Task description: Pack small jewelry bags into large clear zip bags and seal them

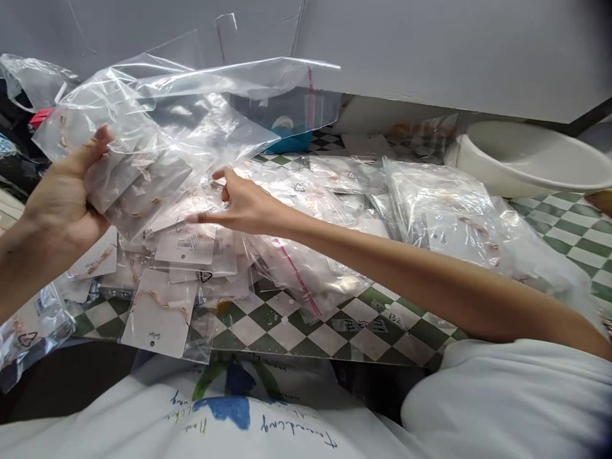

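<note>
My left hand [64, 191] grips a big clear zip bag [191, 115] at its lower left, thumb on top, and holds it up above the table. White jewellery cards [138, 185] with thin chains show inside the bag. My right hand [241, 204] reaches across from the right to the bag's lower edge. Its fingers are pinched on a small packet [201, 207] there. Below both hands lies a heap of loose white cards [160, 306] in clear sleeves.
Several more clear packets [440, 210] pile up across the green-and-white checked table [287, 331]. A white bowl [526, 159] stands at the back right. A grey wall rises behind. Another clear bag [23, 325] hangs off the table's left edge.
</note>
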The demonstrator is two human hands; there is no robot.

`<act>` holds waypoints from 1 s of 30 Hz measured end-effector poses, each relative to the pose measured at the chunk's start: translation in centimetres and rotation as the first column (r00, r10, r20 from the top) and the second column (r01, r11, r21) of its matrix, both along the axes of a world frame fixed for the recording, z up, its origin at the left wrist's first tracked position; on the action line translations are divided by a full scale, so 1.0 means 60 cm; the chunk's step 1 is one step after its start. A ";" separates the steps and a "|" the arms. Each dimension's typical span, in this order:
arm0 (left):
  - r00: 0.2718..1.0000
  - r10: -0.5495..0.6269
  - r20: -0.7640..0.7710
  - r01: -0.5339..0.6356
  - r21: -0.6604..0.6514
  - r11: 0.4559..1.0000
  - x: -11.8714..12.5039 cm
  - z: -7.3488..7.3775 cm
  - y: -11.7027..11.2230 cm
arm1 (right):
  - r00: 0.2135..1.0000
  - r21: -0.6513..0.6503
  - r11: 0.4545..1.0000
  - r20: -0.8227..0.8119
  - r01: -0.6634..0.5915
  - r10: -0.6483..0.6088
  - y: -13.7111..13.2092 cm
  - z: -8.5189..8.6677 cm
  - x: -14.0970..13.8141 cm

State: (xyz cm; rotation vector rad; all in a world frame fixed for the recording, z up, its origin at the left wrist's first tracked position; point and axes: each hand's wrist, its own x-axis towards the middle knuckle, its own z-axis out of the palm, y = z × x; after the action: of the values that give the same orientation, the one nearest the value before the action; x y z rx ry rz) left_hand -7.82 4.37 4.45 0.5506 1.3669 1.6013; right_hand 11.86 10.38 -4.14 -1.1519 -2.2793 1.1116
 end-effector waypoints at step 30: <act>0.989 -0.133 -0.067 0.136 0.035 0.990 0.068 0.016 0.008 | 0.934 0.308 0.914 -0.319 0.265 -0.163 -0.031 0.025 0.284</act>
State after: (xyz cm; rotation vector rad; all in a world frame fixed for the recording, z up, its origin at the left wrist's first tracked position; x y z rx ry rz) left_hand -3.72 4.84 5.40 0.7089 1.3183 1.5153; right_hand 28.88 8.50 -2.62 -0.9968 -1.9643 0.7013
